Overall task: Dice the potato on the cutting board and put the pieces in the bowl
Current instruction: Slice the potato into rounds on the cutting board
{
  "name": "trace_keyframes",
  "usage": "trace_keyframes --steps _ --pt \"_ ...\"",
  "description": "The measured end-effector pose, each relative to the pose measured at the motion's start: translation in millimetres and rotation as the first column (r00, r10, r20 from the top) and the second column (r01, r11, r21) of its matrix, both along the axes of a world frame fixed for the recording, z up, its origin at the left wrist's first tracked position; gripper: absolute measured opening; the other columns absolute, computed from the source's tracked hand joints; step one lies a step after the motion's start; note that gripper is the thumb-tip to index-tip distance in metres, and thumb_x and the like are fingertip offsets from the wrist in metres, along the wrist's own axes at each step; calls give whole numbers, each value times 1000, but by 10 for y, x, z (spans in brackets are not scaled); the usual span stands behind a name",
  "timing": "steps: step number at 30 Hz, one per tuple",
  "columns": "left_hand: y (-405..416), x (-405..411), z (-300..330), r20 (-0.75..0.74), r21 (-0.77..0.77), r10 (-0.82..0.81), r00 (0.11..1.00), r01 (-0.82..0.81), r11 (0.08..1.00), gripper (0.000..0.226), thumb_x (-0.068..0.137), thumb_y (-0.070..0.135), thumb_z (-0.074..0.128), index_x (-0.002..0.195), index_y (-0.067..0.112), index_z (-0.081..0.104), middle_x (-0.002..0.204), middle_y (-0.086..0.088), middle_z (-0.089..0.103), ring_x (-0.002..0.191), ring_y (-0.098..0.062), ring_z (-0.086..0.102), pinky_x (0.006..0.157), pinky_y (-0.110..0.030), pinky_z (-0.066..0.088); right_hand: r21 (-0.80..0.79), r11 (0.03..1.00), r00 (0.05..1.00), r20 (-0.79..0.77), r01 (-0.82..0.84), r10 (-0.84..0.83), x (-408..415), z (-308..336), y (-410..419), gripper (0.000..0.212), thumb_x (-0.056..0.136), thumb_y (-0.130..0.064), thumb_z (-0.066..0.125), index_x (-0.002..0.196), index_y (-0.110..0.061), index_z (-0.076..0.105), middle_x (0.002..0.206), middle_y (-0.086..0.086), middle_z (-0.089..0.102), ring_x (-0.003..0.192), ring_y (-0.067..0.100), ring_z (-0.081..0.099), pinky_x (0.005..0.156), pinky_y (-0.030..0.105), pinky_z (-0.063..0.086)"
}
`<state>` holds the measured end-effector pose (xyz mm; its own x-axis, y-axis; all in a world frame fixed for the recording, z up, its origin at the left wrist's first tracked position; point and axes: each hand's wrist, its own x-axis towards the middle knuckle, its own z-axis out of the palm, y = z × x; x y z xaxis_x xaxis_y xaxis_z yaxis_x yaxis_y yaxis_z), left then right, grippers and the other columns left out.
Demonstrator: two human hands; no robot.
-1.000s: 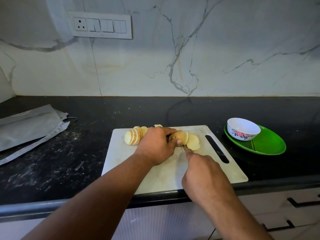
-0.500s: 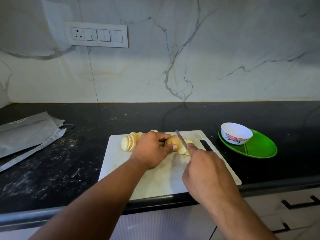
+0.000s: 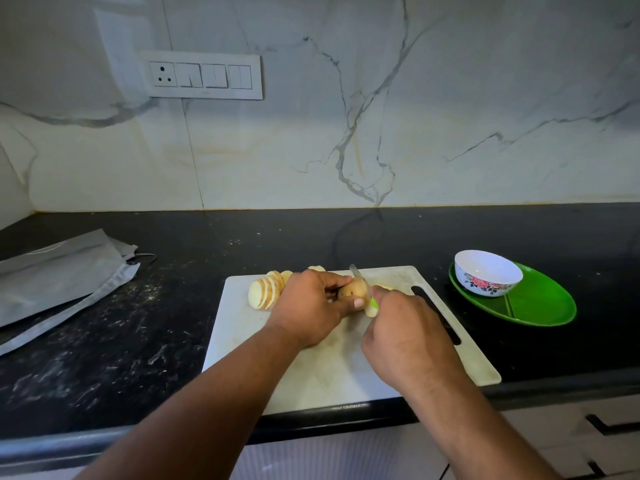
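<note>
Change: since 0.5 s ago the knife (image 3: 360,279) sits lower into the potato (image 3: 353,288), and a fresh slice (image 3: 371,310) leans off its cut end.
Fingers: left hand (image 3: 308,308) curls over the potato, thumb tip just beside the blade; right hand (image 3: 408,337) wraps the green handle.
Potato: near the far edge of the cutting board (image 3: 311,375), 1 row of slices (image 3: 265,293) toward its far-left corner.
Risk: the blade could nick that thumb if the round potato rolls.
Around: bowl (image 3: 487,271) on green plate (image 3: 540,303) off the board's right edge; grey cloth (image 3: 59,278) far left.
Obstruction: nothing between board and bowl.
</note>
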<state>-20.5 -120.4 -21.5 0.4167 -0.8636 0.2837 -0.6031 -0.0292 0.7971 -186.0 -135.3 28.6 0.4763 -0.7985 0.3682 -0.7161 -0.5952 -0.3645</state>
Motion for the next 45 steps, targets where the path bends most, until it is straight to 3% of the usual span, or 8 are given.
trace_keyframes --steps 3,9,17,25,29,34,39,45 --pt "5 5 0 0 -3 7 1000 -7 1000 38 81 39 88 117 30 80 105 19 78 97 6 71 98 -29 57 16 1000 1000 12 -27 26 48 -15 -21 26 91 -19 54 115 -27 62 80 -8 57 64 9 49 47 17 29" --pt "11 4 18 8 15 15 1000 -15 1000 44 82 41 87 123 28 77 112 18 77 100 6 70 99 -22 56 78 996 997 -68 -34 40 -93 -112 200 52 95 -19 49 145 -28 40 78 -8 41 71 12 45 53 18 33" --pt "50 -28 55 -29 41 12 1000 -11 999 46 81 40 88 123 27 76 113 18 76 99 6 70 97 -16 54 118 993 988 -149 -25 42 -429 -39 403 56 89 -15 48 143 -28 42 96 -4 60 90 16 59 70 21 43" --pt "61 -24 76 51 55 35 998 -38 998 40 95 34 75 133 24 71 129 11 72 113 -3 68 105 -24 52 -46 999 995 -93 22 -26 -341 95 334 58 95 -20 44 150 -32 33 71 -8 37 62 11 39 45 15 27" --pt "59 -36 73 34 36 34 999 -35 999 39 93 30 77 131 22 72 126 11 73 110 -2 69 103 -22 53 -52 998 998 -66 22 -25 -245 83 264 55 95 -19 43 148 -32 37 75 -7 40 70 13 42 58 18 34" --pt "41 -10 56 38 24 35 999 -36 999 39 93 32 78 130 24 73 123 14 74 106 2 69 97 -13 51 -54 998 996 -82 14 -18 -206 60 234 56 95 -20 43 150 -31 34 74 -6 39 69 14 41 46 15 24" --pt "17 -7 39 26 23 22 999 -23 999 34 93 32 78 126 26 76 116 17 76 103 3 70 100 -23 56 -32 999 999 -51 5 -6 -181 58 206 53 97 -23 46 148 -32 37 80 -7 43 67 11 40 43 13 22" --pt "20 -30 41 71 12 23 997 -24 1000 32 92 35 77 124 29 77 112 18 77 101 3 69 99 -25 56 14 1000 1000 2 -23 23 -18 35 31 48 93 -20 49 140 -33 50 70 -12 42 57 4 39 42 15 22"
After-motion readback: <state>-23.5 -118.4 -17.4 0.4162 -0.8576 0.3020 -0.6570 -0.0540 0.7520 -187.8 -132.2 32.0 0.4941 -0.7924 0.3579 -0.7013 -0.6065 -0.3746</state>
